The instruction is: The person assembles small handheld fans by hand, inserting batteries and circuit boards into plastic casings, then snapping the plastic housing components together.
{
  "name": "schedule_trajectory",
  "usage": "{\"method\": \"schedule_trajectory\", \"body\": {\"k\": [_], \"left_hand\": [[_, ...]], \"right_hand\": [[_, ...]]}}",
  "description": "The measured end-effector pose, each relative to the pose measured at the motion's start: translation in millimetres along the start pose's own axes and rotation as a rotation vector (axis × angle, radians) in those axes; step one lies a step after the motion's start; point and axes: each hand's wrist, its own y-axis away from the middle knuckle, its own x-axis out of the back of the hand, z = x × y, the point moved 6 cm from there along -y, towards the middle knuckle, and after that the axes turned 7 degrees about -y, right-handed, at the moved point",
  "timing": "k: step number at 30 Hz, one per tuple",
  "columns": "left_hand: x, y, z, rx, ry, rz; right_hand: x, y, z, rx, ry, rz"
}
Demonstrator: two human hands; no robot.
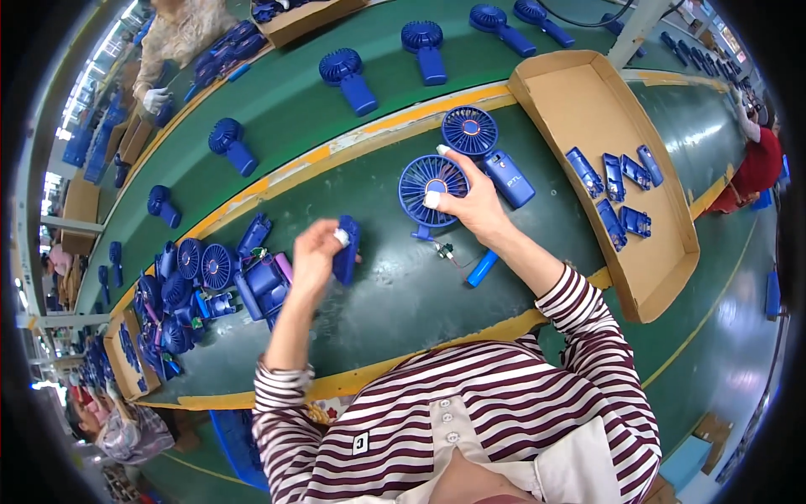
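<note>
A round, dark blue fan head (434,181) with a red ring at its centre lies at the middle of the bench (378,307), in the grasp of the right hand (480,206), whose thumb and fingers, white covers on the tips, span its cage. Below the fan head, thin wires and a small circuit board (444,250) lead to a bright blue cylinder (482,268) lying on the bench. To the left and well apart, the left hand (314,252), slightly blurred, grips a blue casing piece (347,252) held upright; its exact shape cannot be told. Just beyond the right hand, a second fan (470,132) lies with its thick blue handle (510,179) angled toward the person. On the right, a long, shallow cardboard tray (571,97) holds several blue shell pieces (614,176). On the left, a crowded pile of fan parts (217,266) covers the bench, with a smaller cardboard box (144,380) beside it. Beyond a yellow edge, a green belt (285,113) carries a spaced row of blue handheld fans (344,71). The person wears a striped shirt (504,382). Co-workers show at the far left and right, one wearing red (756,164).
</note>
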Motion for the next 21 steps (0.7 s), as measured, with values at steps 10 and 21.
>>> {"method": "schedule_trajectory", "body": {"k": [10,21], "left_hand": [[-70,33,-41,0.275,0.563,-0.152],[-85,39,-24,0.116,0.426,-0.14]], "right_hand": [[-15,-8,19,-0.046,-0.01,-0.092],[-43,-5,24,-0.021,0.123,-0.262]]}}
